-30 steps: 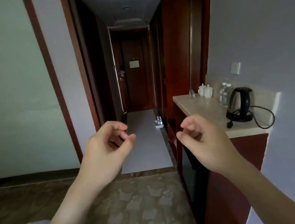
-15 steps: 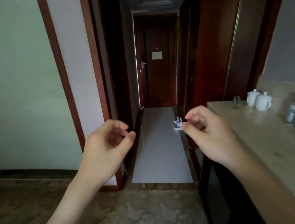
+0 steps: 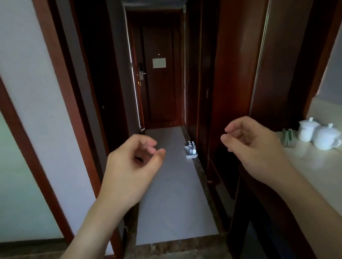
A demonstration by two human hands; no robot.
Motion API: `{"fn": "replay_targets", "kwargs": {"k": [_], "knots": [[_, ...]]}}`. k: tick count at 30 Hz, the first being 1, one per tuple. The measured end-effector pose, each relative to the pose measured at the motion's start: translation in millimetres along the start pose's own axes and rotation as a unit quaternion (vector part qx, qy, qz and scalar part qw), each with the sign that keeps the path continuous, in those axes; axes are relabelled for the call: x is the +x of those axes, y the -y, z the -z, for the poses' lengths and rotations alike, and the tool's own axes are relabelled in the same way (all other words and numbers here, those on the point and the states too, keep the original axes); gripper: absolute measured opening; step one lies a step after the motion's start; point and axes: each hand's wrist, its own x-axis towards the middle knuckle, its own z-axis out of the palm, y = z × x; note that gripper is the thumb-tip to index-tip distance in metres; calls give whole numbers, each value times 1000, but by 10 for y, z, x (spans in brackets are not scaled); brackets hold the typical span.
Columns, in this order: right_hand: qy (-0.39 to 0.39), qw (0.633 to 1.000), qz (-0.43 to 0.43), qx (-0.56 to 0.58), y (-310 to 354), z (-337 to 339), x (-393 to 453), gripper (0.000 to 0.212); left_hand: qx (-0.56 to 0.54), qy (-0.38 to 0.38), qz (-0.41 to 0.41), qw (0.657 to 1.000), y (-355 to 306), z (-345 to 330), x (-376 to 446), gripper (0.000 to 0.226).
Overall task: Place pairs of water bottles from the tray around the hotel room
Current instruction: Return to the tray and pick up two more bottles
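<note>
Closer now: small white tray (image 3: 191,155) w/ clear bottles (image 3: 192,147)

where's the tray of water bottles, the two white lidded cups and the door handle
white tray of water bottles (image 3: 192,155), head view, tray's front wall
two white lidded ceramic cups (image 3: 325,137), head view, nearer cup's body
silver door handle (image 3: 141,74), head view, lock plate

no legible text anywhere in view
</note>
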Motion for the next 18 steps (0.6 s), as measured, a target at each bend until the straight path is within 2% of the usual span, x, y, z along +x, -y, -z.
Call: {"fn": "replay_targets", "kwargs": {"k": [9,18], "knots": [[-15,1000,1,22,-1211,-419,1733,9,30,9,-31,999,863,-977,1718,11],[30,998,6,48,-2094,-1064,3372,12,38,13,-19,999,1834,-1677,3238,11]]}}
